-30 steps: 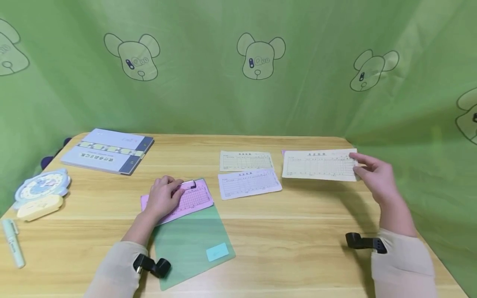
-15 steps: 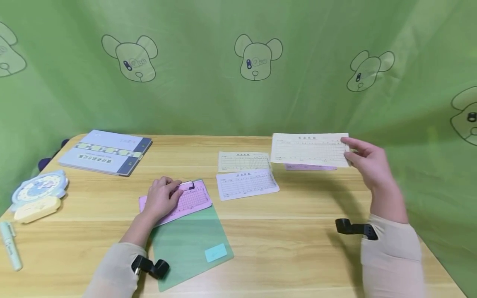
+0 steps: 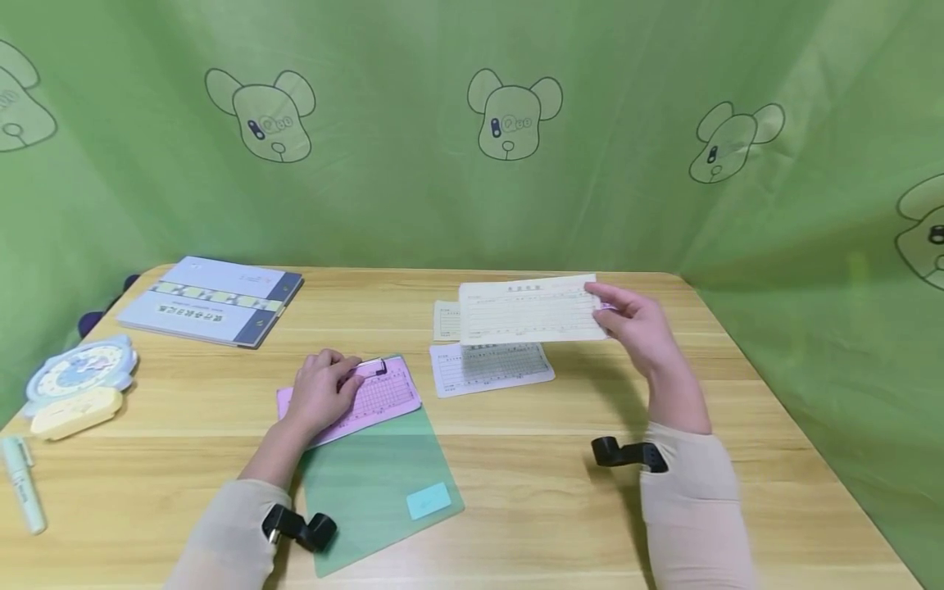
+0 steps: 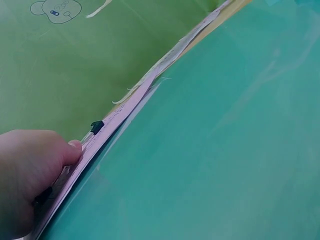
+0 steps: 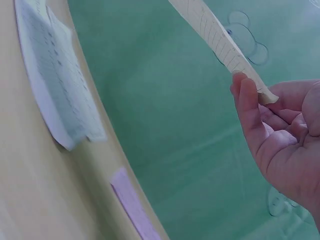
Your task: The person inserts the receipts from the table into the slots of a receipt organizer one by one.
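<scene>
My right hand pinches a cream printed form by its right edge, above the table. Below it, a pale lavender form and another cream form lie partly covered in the head view. My left hand grips the metal clip at the top of a green clipboard, its thumb at the clip. A pink form lies on the board under that clip. Another pink form is on the table in the right wrist view, mostly hidden from the head view.
A blue-grey notebook lies at the back left. Along the left edge are a blue clock-like item, a cream oblong case and a mint highlighter. Green curtain hangs behind the wooden table.
My right hand has carried the cream form leftward from the pink one, lifting then lowering, until it overlaps the forms at the table's middle. The left hand stays at the clip.
</scene>
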The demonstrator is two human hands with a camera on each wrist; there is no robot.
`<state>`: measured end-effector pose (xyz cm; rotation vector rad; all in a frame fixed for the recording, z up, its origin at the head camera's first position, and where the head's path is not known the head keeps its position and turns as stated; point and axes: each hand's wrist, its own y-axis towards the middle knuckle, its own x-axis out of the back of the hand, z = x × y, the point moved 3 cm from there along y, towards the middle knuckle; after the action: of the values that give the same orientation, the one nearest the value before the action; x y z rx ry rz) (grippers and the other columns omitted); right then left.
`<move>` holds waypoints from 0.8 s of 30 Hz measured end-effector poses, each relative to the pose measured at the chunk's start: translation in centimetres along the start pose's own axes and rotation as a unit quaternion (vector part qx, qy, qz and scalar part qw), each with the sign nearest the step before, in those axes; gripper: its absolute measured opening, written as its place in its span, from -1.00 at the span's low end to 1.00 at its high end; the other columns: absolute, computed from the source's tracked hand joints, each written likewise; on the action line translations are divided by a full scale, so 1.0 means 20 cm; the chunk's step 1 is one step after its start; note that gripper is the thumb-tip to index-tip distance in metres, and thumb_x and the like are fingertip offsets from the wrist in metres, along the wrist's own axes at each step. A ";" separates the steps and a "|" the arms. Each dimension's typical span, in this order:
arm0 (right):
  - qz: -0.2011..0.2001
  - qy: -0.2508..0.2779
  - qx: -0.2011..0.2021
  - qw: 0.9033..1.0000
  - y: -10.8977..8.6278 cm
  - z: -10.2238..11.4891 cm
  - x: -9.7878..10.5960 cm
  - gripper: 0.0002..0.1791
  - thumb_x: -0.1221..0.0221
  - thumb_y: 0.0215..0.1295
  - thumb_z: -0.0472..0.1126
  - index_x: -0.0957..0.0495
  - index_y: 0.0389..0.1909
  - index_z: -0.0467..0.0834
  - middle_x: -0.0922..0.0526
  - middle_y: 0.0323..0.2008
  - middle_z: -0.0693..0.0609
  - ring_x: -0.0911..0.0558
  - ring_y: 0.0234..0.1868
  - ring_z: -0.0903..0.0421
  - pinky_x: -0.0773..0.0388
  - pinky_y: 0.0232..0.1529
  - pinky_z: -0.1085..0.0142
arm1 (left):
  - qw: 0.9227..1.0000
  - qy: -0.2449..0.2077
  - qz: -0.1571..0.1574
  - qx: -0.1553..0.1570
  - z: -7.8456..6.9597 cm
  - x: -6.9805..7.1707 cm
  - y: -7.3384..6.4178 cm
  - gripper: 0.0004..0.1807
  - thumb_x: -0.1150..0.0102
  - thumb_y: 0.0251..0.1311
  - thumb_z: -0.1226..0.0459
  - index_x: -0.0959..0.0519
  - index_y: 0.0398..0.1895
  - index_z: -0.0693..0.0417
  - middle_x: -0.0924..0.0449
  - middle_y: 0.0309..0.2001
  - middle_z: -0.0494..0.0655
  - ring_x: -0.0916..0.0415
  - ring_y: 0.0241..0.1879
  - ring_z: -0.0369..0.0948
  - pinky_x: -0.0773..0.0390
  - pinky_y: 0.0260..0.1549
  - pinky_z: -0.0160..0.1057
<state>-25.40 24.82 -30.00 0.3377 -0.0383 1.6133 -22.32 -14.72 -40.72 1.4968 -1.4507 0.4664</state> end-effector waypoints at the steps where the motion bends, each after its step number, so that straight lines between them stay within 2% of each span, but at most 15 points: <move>1: 0.005 -0.009 -0.003 1.000 0.00 0.00 -0.02 -0.57 -0.05 0.09 -0.45 -0.37 0.05 -0.25 -0.41 -0.38 0.02 -0.37 -0.44 0.24 -0.38 -0.43 0.49 | 1.000 0.000 0.000 0.000 0.00 0.00 0.00 -0.65 -0.09 0.05 0.25 -0.51 -0.10 0.24 -0.38 -0.26 0.07 -0.22 -0.28 -0.04 -0.19 -0.28 -0.08; 7: 0.042 -0.015 -0.027 0.999 0.02 -0.03 -0.15 -0.54 -0.05 0.08 -0.44 -0.33 0.08 -0.25 -0.39 -0.24 -0.03 -0.39 -0.38 0.21 -0.40 -0.36 0.45 | 1.000 0.000 0.002 0.001 0.00 0.00 0.00 -0.65 -0.10 0.04 0.25 -0.51 -0.10 0.24 -0.38 -0.26 0.08 -0.23 -0.27 -0.03 -0.20 -0.27 -0.08; 10: 0.065 -0.019 -0.037 0.997 0.02 -0.05 -0.21 -0.53 -0.05 0.08 -0.42 -0.33 0.08 -0.24 -0.40 -0.18 -0.06 -0.39 -0.41 0.21 -0.40 -0.36 0.41 | 1.000 0.000 0.004 0.001 0.00 0.00 0.00 -0.65 -0.10 0.04 0.25 -0.51 -0.10 0.23 -0.38 -0.25 0.07 -0.23 -0.27 -0.03 -0.20 -0.27 -0.08; 18: 0.152 -0.038 -0.027 0.987 0.02 -0.11 -0.38 -0.57 -0.04 0.06 -0.43 -0.38 0.03 -0.28 -0.42 -0.04 -0.15 -0.37 -0.53 0.19 -0.38 -0.45 0.34 | 1.000 0.002 0.006 0.001 0.00 0.00 0.00 -0.65 -0.10 0.05 0.24 -0.51 -0.08 0.21 -0.39 -0.25 0.07 -0.24 -0.27 -0.03 -0.21 -0.28 -0.07; 20: 0.169 -0.037 -0.030 0.984 0.02 -0.13 -0.42 -0.58 -0.04 0.05 -0.43 -0.39 0.02 -0.29 -0.44 -0.08 -0.17 -0.38 -0.55 0.19 -0.39 -0.47 0.33 | 1.000 0.003 0.009 0.005 0.00 0.00 0.00 -0.65 -0.09 0.06 0.23 -0.51 -0.08 0.20 -0.39 -0.24 0.07 -0.24 -0.26 -0.04 -0.21 -0.27 -0.08; 24: 0.206 -0.032 -0.038 0.977 0.01 -0.15 -0.50 -0.59 -0.02 0.05 -0.45 -0.40 0.00 -0.31 -0.49 -0.16 -0.16 -0.48 -0.45 0.16 -0.43 -0.40 0.34 | 1.000 0.005 0.015 0.015 0.00 0.01 0.00 -0.65 -0.07 0.08 0.23 -0.50 -0.07 0.18 -0.39 -0.22 0.08 -0.24 -0.24 -0.04 -0.21 -0.26 -0.07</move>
<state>-25.83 15.84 -35.16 0.3361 -0.2318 2.0041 -22.38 -14.82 -40.57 1.4961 -1.4671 0.5158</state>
